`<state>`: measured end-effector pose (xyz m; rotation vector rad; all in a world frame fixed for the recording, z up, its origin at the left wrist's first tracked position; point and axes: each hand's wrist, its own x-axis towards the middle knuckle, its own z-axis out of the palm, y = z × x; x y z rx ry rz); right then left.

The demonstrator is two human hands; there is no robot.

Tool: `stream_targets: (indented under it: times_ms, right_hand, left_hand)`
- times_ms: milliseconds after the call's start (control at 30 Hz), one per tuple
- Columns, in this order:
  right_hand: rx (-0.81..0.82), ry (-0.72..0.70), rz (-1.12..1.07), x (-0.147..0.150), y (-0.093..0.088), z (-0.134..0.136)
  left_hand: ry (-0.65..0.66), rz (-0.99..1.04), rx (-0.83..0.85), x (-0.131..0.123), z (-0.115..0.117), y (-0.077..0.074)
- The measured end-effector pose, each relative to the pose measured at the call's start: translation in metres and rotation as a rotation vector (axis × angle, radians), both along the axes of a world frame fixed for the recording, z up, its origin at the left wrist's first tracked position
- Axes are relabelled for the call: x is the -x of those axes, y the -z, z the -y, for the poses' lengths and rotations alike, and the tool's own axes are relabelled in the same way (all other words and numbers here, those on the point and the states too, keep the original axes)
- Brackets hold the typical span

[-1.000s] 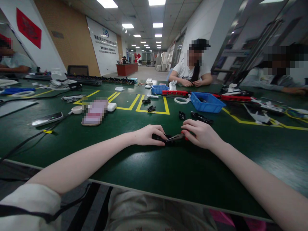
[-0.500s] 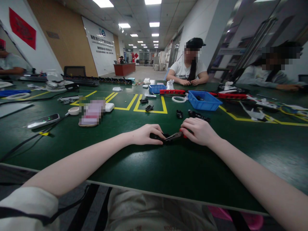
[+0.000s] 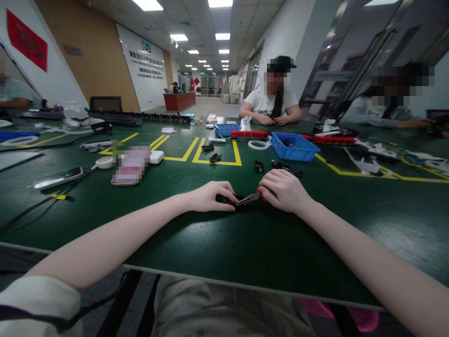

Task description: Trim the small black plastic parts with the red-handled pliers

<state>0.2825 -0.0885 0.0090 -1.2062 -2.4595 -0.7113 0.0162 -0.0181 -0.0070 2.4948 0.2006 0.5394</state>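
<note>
My left hand [image 3: 212,196] is closed on a small black part [image 3: 226,199], pinched between thumb and fingers just above the green table [image 3: 196,243]. In my right hand [image 3: 286,189] is a pair of needle-nose pliers [image 3: 249,199] with red handles, gripped with the fingers wrapped round. The pliers' jaws point left and their tips meet the black part near my left fingertips. Whether the tips are clamped on it I cannot make out. Just beyond my right hand lie more black parts, one small piece [image 3: 258,166] and a longer one [image 3: 286,168].
A blue bin [image 3: 293,152] stands beyond my right hand. Black pieces [image 3: 215,158] lie inside a yellow taped outline. To the left are a phone [image 3: 130,166], a white case [image 3: 156,157], and a silver device [image 3: 59,178] near a cable. A co-worker [image 3: 271,103] sits across the table.
The whole view has shifted slightly, so everything sits a little further left. Both hands keep their hold, with the pliers still at the black part.
</note>
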Motion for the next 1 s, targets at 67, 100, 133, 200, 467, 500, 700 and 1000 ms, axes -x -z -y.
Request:
stream_targets:
  times_ms: [67,100,133,200,467,500,700,1000]
  right_hand:
    - [-0.003,0.003,-0.001,-0.0003,-0.0007,0.0001]
    - [-0.005,0.005,0.002,-0.0006,-0.0012,0.0002]
    - [-0.009,0.006,0.007,-0.0009,-0.0018,0.0002]
    - [-0.024,0.009,0.018,-0.0013,-0.0031,0.0002]
    - [-0.022,0.000,0.008,-0.0005,-0.0057,0.0011]
    - [-0.018,-0.001,0.001,-0.0009,-0.0053,0.0013]
    - [-0.017,-0.025,-0.049,-0.0044,-0.0032,0.0011]
    - [-0.069,-0.063,-0.069,-0.0014,-0.0023,0.0006]
  left_hand:
    - [0.000,-0.003,-0.006,0.0000,-0.0002,0.0002]
    - [0.001,-0.007,-0.009,0.0000,-0.0003,0.0003]
    - [0.002,-0.010,-0.011,0.0000,-0.0004,0.0003]
    - [0.002,-0.013,-0.010,-0.0001,-0.0005,0.0005]
    - [0.020,-0.007,-0.029,0.0002,-0.0014,0.0012]
    - [0.019,-0.009,-0.030,0.0004,-0.0013,0.0012]
    - [0.030,0.003,-0.033,0.0007,-0.0027,0.0027]
    - [0.013,-0.016,-0.090,-0.0086,-0.0040,0.0019]
